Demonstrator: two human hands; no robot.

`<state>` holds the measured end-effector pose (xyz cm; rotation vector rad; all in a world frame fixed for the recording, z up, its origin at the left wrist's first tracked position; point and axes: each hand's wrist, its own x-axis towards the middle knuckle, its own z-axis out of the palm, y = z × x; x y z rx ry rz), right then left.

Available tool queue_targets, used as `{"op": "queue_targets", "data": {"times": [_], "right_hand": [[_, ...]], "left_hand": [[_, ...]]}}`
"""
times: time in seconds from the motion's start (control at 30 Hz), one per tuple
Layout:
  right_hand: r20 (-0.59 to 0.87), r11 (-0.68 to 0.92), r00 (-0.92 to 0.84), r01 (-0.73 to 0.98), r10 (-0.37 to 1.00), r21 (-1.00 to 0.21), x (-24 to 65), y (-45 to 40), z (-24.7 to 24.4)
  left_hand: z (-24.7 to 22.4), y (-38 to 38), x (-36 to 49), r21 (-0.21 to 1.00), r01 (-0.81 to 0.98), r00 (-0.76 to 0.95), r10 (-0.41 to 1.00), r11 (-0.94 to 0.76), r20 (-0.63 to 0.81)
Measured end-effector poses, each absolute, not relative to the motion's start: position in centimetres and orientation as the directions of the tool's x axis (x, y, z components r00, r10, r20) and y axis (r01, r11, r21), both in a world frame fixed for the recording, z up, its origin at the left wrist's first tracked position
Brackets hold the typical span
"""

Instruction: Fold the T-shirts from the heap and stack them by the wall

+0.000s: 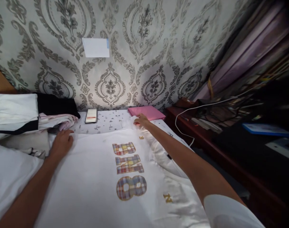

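A white T-shirt (pixel 87 177) lies spread sideways on the bed, its neckline to the right and its hem to the left. Plaid letters (pixel 129 164) run down its front, with small gold letters near the shoulders. At the far left corner, by the hem, my left hand (pixel 63 142) has its fingers curled on the cloth. My right hand (pixel 141 120) reaches to the far right and pinches the shirt's bunched sleeve, close to a pink folded packet (pixel 146 112). The fabric under both hands is partly hidden.
Folded clothes (pixel 15 110) are stacked at the left, and a small box (pixel 91 116) sits near the patterned wall. A dark red desk (pixel 206 139) flanks the bed at the right, carrying a white cable (pixel 176 122) and clutter. White paper (pixel 96 47) is on the wall.
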<state>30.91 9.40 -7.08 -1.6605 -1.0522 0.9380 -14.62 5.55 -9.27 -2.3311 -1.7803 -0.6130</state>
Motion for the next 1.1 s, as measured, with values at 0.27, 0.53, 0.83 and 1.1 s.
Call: {"op": "queue_targets", "data": {"times": [0.27, 0.53, 0.83, 1.1], "right_hand": [[-0.172, -0.279, 0.349, 0.284, 0.921, -0.917, 31.9, 8.8, -4.8], [-0.073, -0.146, 0.305, 0.227, 0.950, -0.963, 33.9, 2.8, -1.0], [0.159, 0.127, 0.041, 0.420, 0.986, -0.898, 36.0, -11.3, -2.2], [0.027, -0.030, 0.139, 0.393, 0.990, -0.919, 34.7, -15.7, -6.1]], "left_hand": [[-4.9, 2.7, -12.6, 0.098, 0.979, 0.150, 0.960, -0.177, 0.235], [1.5, -2.1, -9.6, -0.073, 0.994, 0.091, 0.982, -0.079, 0.164], [0.9, -8.0, -11.5, -0.244, 0.965, 0.109, 0.993, -0.096, 0.039], [-1.1, -9.9, -12.0, -0.272, 0.941, 0.192, 0.980, -0.200, -0.058]]}}
